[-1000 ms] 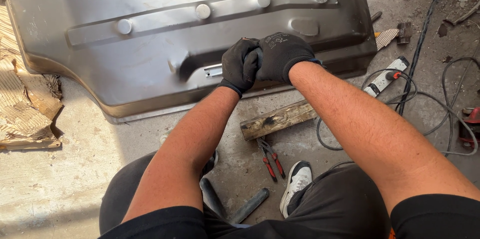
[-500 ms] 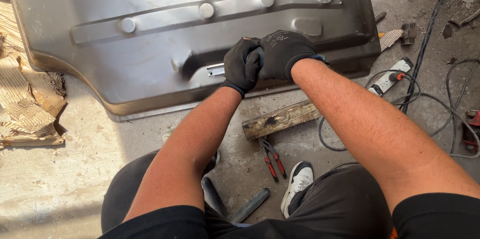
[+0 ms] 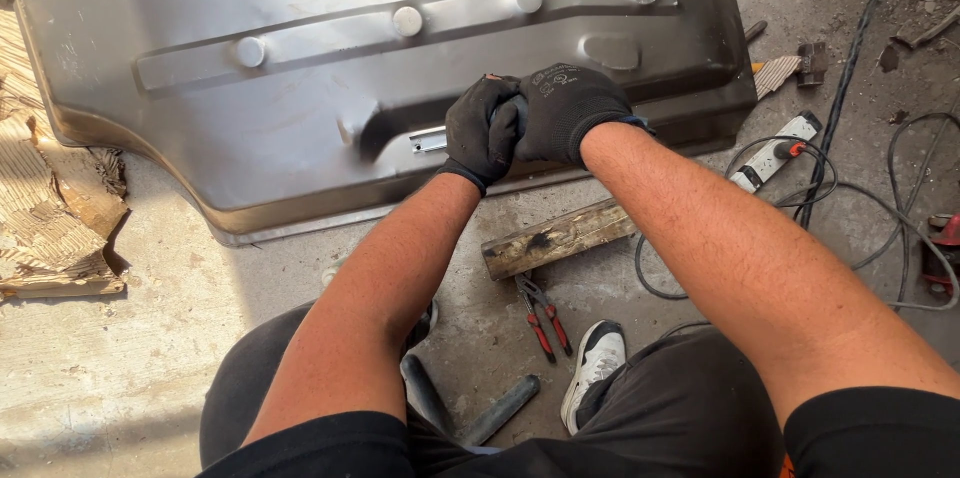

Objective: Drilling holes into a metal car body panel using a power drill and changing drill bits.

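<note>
The person is crouching on the concrete floor (image 3: 150, 378) over a large grey sheet-metal panel (image 3: 300, 108), and both hands are working at one spot near its near edge. The left hand (image 3: 480, 133), in a black glove, is closing its grip tightly around the handle end of a slim metal tool (image 3: 428, 141), whose bright tip is poking out to the left and lying against the panel. The right hand (image 3: 565, 110), also gloved, is wrapping over the left one, clamped together with it, so both are bearing on the same tool. The step in hand looks like pressing or prying at a pressed ridge of the panel. Any further push would call for steady, even force with the tip kept seated, since a slip could skid it across the smooth metal. A wooden block (image 3: 555, 238), red-handled pliers (image 3: 540, 313) and a white power strip (image 3: 775, 150) are lying nearby on the floor.
</note>
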